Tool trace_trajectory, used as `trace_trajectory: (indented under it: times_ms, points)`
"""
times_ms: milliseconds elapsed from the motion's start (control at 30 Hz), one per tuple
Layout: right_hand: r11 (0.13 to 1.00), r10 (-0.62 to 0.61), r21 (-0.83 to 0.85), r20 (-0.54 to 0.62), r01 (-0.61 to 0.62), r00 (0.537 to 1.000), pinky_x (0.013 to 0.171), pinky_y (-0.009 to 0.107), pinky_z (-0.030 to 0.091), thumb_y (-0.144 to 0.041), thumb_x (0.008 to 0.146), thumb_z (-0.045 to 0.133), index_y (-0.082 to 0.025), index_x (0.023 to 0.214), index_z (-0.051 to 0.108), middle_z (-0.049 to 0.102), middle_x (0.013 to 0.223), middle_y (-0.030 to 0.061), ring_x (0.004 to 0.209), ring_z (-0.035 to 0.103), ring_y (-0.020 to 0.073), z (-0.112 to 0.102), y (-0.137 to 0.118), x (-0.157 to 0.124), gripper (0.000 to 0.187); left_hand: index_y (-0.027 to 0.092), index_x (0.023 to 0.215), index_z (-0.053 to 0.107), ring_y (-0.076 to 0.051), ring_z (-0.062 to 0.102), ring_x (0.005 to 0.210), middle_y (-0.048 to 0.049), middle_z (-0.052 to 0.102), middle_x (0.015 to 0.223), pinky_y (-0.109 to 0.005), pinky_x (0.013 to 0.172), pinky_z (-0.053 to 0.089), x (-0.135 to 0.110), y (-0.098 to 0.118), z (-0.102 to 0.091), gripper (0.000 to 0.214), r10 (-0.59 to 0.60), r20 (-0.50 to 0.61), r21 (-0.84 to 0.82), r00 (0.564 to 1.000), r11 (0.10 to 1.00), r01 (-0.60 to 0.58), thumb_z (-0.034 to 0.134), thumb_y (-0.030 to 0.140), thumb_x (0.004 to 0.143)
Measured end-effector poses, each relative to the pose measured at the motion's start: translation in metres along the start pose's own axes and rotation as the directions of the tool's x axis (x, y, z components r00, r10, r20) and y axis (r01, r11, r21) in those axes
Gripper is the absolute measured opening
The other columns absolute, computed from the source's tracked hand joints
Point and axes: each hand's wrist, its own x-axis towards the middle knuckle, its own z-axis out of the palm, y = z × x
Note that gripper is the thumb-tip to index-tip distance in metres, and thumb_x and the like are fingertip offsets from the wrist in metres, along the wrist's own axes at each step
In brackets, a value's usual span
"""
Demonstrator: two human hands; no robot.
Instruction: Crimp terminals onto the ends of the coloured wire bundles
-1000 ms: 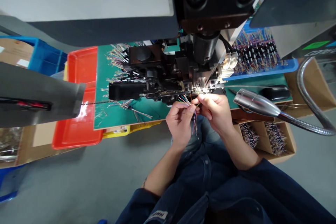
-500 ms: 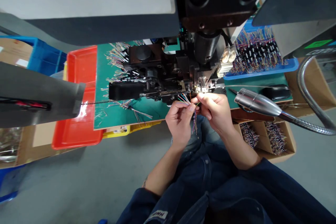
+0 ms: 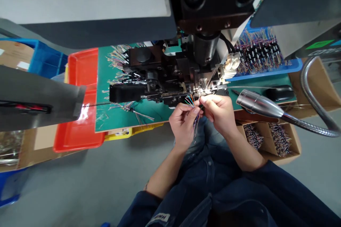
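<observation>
Left hand point(image 3: 183, 120) pinches a colourful wire bundle point(image 3: 190, 101), ends fanned upward; right hand point(image 3: 220, 111) appears to grip one strand point(image 3: 199, 97) — holding near its tip should steady it. The bundle sits just before a black machine point(image 3: 168, 64), a loaded blue tray point(image 3: 269, 73) beyond.

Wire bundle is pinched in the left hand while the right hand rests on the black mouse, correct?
Not quite: the head view shows the right hand beside the left hand, up at the wire bundle, away from the black mouse. The rest stands.
</observation>
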Motion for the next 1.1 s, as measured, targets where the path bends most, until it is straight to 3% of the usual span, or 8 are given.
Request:
trace_trajectory:
  times_ms: [333,800,1000,1100]
  points:
    - [0.999,0.05,0.019,-0.007,-0.05,0.999,0.053,0.027,0.049,-0.063,0.098,0.088,-0.023,0.085,0.091,0.052,0.046,-0.0069,0.041,0.038,0.0083,0.001,0.001,0.002,0.042,0.022,0.093,0.074,-0.012,0.076,0.074,0.0007,0.077,0.089,-0.025,0.07,0.066,-0.001,-0.002,0.0,0.028,-0.003,-0.04,0.01,0.999,1.0,0.003,0.094,0.041,0.099]
    - [0.99,0.009,-0.143,0.006,-0.008,1.0,0.042,0.025,0.034,-0.055,0.098,0.087,-0.023,0.095,0.094,0.068,0.06,-0.0011,0.043,0.043,0.0094,0.004,-0.015,-0.003,0.034,0.021,0.089,0.072,-0.013,0.075,0.069,0.0008,0.079,0.082,-0.025,0.066,0.064,-0.005,-0.001,0.002,0.034,-0.059,-0.006,-0.006,0.998,0.998,0.059,0.096,0.045,0.097]
    - [0.998,0.061,0.0,-0.033,-0.061,0.998,0.05,0.027,0.045,-0.058,0.097,0.089,-0.023,0.087,0.091,0.075,0.067,0.0005,0.046,0.044,0.009,0.002,0.001,0.0,0.037,0.022,0.086,0.069,-0.014,0.078,0.069,0.0025,0.076,0.077,-0.025,0.066,0.065,-0.003,-0.002,0.004,0.038,-0.008,-0.054,-0.004,0.999,1.0,0.008,0.099,0.045,0.093]
    - [0.997,0.072,0.036,-0.03,-0.071,0.997,0.055,0.028,0.05,-0.059,0.098,0.089,-0.023,0.084,0.09,0.072,0.063,-0.0011,0.046,0.042,0.0084,0.002,0.002,0.001,0.038,0.022,0.087,0.071,-0.013,0.077,0.068,0.0025,0.075,0.079,-0.025,0.066,0.066,-0.001,-0.001,0.005,0.037,0.004,-0.06,-0.007,0.998,1.0,-0.005,0.099,0.045,0.093]
